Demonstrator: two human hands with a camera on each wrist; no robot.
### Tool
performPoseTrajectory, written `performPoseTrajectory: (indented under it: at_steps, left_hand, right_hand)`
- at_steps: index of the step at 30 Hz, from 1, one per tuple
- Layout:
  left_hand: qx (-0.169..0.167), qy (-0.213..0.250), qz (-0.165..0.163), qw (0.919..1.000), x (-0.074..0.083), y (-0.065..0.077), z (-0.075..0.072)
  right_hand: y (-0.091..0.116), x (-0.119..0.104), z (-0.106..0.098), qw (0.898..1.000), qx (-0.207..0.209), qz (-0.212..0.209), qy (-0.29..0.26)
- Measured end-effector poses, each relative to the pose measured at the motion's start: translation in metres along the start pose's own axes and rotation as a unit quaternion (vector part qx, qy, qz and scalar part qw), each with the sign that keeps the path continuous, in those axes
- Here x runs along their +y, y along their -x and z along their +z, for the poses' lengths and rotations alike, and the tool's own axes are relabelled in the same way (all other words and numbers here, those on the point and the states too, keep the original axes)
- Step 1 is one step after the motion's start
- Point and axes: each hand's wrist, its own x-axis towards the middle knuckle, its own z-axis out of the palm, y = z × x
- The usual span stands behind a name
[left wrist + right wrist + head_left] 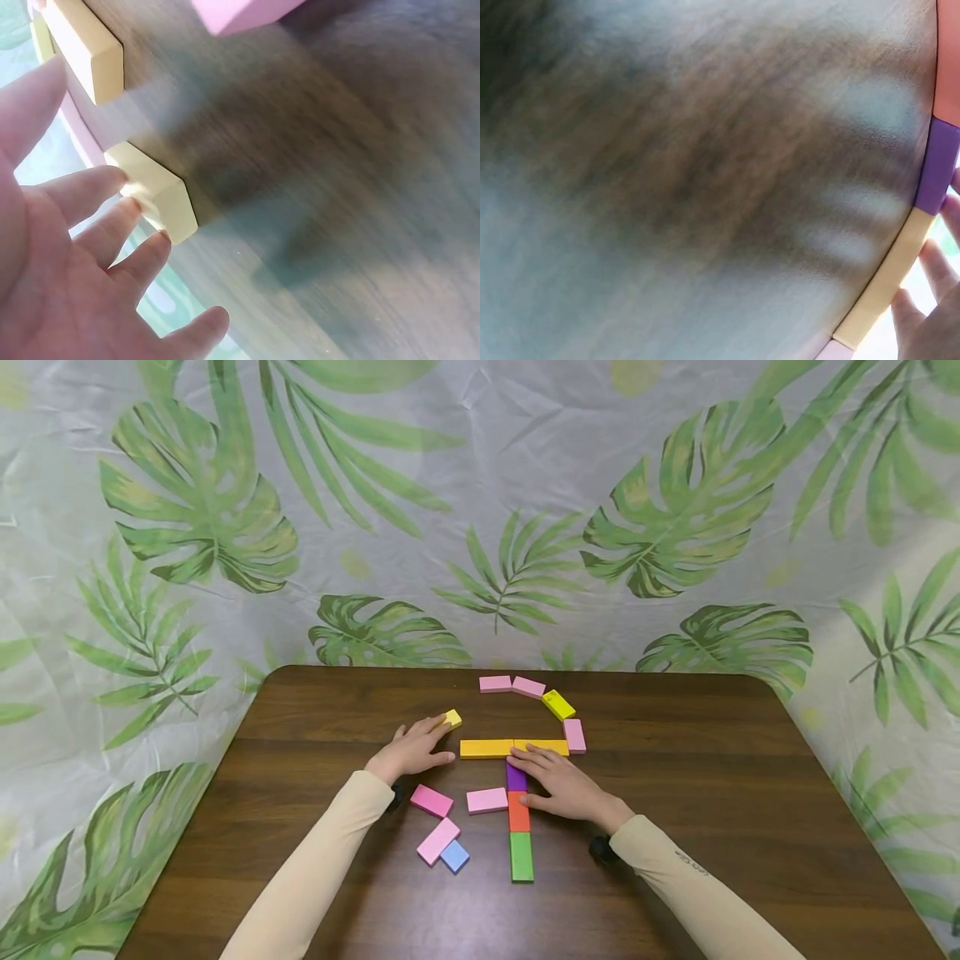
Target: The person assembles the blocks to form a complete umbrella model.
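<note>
My left hand [411,750] reaches out with extended fingers, their tips touching a small yellow block [453,718]. In the left wrist view the same yellow block [169,201] lies flat under three fingertips, the thumb well apart from it. Over the row of blocks, my right hand [566,785] is spread, fingertips on or just above the right orange-yellow block [551,747] and the purple block [517,776]. Its thumb is at the red-orange block [518,814]. The right wrist view shows fingers against the edge of the orange-yellow block [885,281].
A left orange-yellow block [486,749] continues the crossbar; a green block [521,857] ends the stem. Pink blocks [574,737] and a bright yellow one [558,704] curve above. A pink block [487,800] abuts the stem. Loose pink [431,801] and blue [455,857] blocks lie left.
</note>
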Motion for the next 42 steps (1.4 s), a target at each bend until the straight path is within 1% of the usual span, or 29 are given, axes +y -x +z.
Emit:
performPoseTrajectory:
  at_steps: [5, 16, 21, 23, 29, 34, 42]
  left_hand:
    - [0.001, 0.001, -0.009, 1.0000, 0.004, -0.008, -0.003]
    - [0.006, -0.019, -0.021, 0.9996, 0.008, -0.028, -0.003]
    - [0.006, -0.010, -0.025, 0.9996, 0.012, -0.034, -0.006]
    - [0.007, -0.003, -0.027, 0.9996, 0.012, -0.037, -0.006]
    - [-0.001, -0.009, -0.043, 0.9991, 0.008, -0.047, -0.004]
    - [0.009, -0.005, -0.045, 0.9989, 0.009, -0.051, -0.004]
    - [0.009, -0.007, -0.053, 0.9985, 0.012, -0.056, -0.007]
  right_hand:
    - [-0.001, 0.002, 0.001, 1.000, 0.001, -0.003, -0.004]
    - [-0.001, 0.003, 0.000, 1.000, 0.003, -0.005, -0.004]
    - [-0.002, 0.003, 0.001, 1.000, 0.004, -0.006, -0.002]
    - [-0.002, 0.003, 0.001, 1.000, 0.004, -0.006, -0.002]
    - [-0.002, 0.004, 0.002, 1.000, 0.003, -0.006, 0.000]
    - [-0.002, 0.005, 0.003, 1.000, 0.005, -0.010, -0.001]
    - [-0.001, 0.004, 0.003, 1.000, 0.007, -0.010, -0.001]
